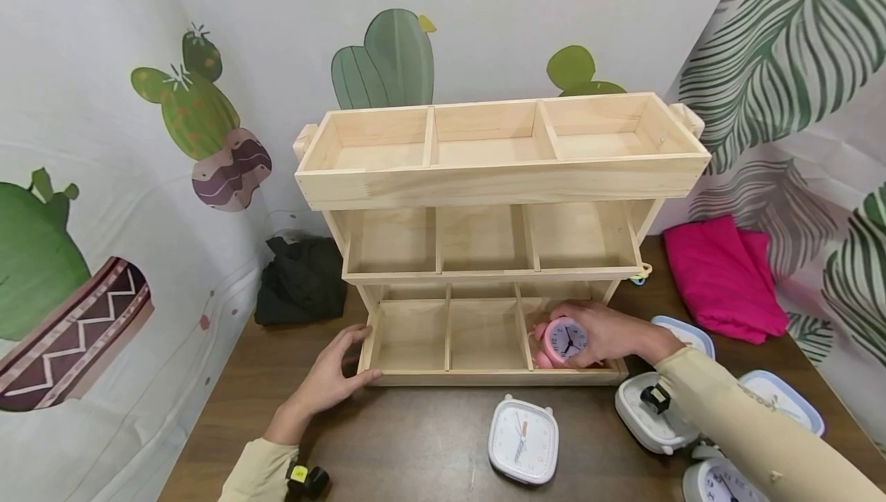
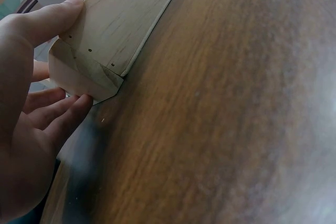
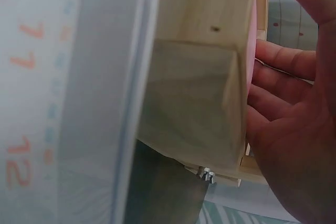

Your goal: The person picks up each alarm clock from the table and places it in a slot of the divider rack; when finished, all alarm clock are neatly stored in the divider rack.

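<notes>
A three-tier wooden shelf stands on the table, each tier split into three compartments. My right hand grips a small pink alarm clock inside the bottom tier's right compartment, its dial facing up and forward. In the right wrist view, only a pink edge shows beyond the wood, beside the curled fingers. My left hand holds the bottom tier's front left corner. The left wrist view shows the thumb on the top edge and fingertips around the end of the wood.
A white square alarm clock lies in front of the shelf. Several more clocks, including a white one and a blue-rimmed one, lie around the right forearm. Black cloth sits left of the shelf, bright pink cloth right.
</notes>
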